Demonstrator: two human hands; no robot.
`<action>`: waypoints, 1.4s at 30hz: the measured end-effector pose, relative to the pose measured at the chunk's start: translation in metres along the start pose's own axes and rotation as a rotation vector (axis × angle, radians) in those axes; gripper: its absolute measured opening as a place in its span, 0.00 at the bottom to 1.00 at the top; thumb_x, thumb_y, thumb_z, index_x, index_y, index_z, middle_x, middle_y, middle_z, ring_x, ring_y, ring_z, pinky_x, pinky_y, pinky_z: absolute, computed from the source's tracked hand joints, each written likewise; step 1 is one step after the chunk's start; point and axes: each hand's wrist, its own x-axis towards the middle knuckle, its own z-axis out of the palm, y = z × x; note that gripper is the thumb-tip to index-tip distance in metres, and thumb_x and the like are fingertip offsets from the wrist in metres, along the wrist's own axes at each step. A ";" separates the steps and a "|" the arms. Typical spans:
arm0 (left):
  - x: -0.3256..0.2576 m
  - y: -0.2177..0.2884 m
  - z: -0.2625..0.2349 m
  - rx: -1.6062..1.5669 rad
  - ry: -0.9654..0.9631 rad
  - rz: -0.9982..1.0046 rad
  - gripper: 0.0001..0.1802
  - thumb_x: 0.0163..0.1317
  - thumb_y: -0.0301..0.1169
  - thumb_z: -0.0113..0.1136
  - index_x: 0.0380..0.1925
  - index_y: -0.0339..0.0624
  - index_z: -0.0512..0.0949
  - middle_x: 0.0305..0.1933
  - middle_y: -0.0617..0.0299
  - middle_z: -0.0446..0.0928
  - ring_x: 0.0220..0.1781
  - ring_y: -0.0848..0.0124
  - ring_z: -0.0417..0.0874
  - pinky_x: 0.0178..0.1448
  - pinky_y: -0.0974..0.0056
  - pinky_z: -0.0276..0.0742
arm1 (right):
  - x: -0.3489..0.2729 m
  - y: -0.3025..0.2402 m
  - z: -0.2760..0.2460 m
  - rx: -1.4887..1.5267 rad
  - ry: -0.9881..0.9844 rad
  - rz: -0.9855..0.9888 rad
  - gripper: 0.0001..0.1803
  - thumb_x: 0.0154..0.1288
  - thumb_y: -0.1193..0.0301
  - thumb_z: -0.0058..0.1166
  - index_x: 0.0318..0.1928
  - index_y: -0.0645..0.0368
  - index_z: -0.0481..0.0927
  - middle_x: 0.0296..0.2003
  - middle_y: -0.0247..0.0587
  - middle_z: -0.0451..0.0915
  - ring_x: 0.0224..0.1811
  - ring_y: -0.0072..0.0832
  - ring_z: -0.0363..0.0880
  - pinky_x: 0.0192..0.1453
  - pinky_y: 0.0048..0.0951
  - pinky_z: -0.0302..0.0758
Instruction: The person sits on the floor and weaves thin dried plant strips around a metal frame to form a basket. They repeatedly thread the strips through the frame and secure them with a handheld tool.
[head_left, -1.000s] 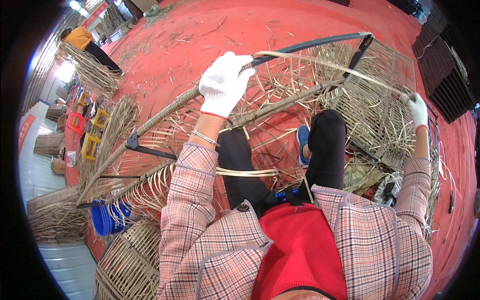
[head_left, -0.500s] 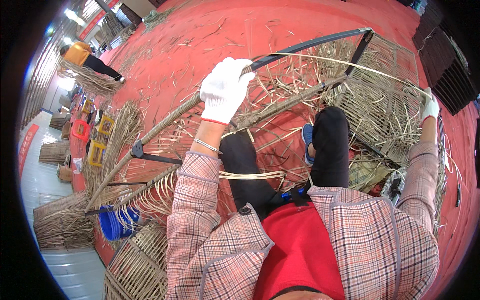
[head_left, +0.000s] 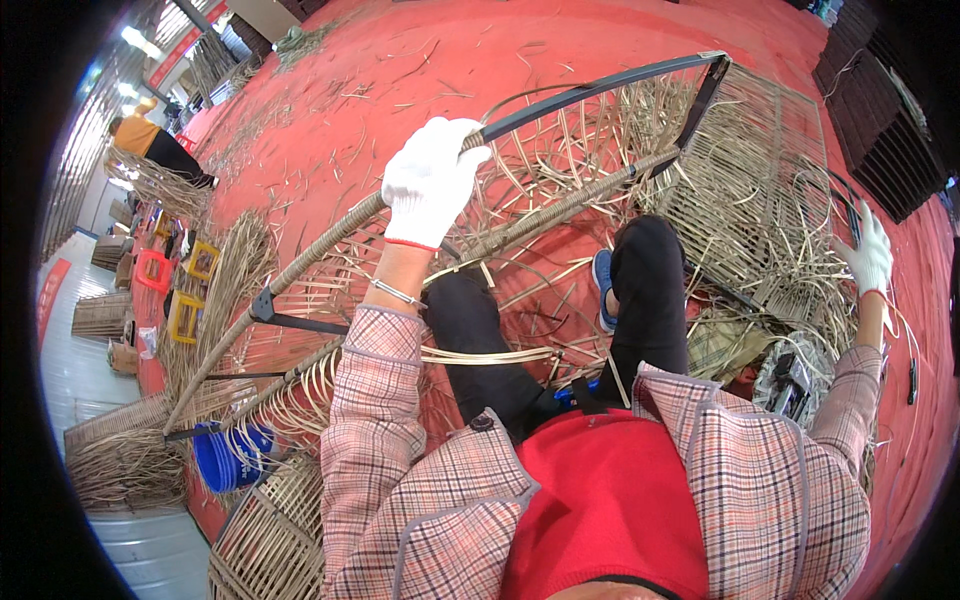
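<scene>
While my left hand, in a white cotton glove, is clenched over the top rail of the long black metal frame half-wrapped in tan wicker, my right hand, gloved alike, rests open-fingered among the loose pale cane strips at the frame's far end; whether it pinches one I cannot tell. Frame: lying across my legs on red floor. Advice, as I judge: hold the rail steady, feed strips taut. Beside: blue plastic bucket.
</scene>
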 end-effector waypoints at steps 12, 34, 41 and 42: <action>0.025 -0.026 -0.015 -0.396 -0.471 -0.273 0.16 0.68 0.42 0.62 0.46 0.44 0.84 0.45 0.58 0.85 0.45 0.57 0.87 0.50 0.57 0.82 | -0.091 -0.475 -0.087 1.784 -0.139 -0.649 0.16 0.74 0.69 0.55 0.59 0.56 0.81 0.49 0.45 0.84 0.50 0.39 0.85 0.57 0.35 0.79; 0.008 0.001 -0.008 0.031 -0.090 -0.007 0.21 0.59 0.46 0.72 0.48 0.52 0.81 0.40 0.62 0.81 0.40 0.60 0.87 0.43 0.57 0.83 | 0.001 -0.441 -0.194 1.271 0.148 -0.998 0.14 0.70 0.57 0.59 0.40 0.54 0.86 0.29 0.46 0.85 0.34 0.47 0.85 0.39 0.46 0.79; -0.002 0.011 0.005 0.069 0.169 0.004 0.22 0.54 0.41 0.78 0.50 0.53 0.86 0.30 0.63 0.79 0.30 0.65 0.84 0.36 0.60 0.80 | 0.058 -0.531 -0.178 0.794 0.274 -0.916 0.19 0.71 0.48 0.58 0.37 0.48 0.86 0.28 0.42 0.84 0.34 0.47 0.84 0.37 0.47 0.77; -0.003 0.011 0.005 0.126 0.166 0.038 0.21 0.55 0.40 0.78 0.49 0.53 0.86 0.30 0.64 0.78 0.29 0.66 0.83 0.35 0.60 0.79 | 0.058 -0.537 -0.173 0.753 0.211 -0.874 0.19 0.70 0.47 0.59 0.37 0.48 0.86 0.29 0.42 0.84 0.34 0.46 0.83 0.37 0.47 0.77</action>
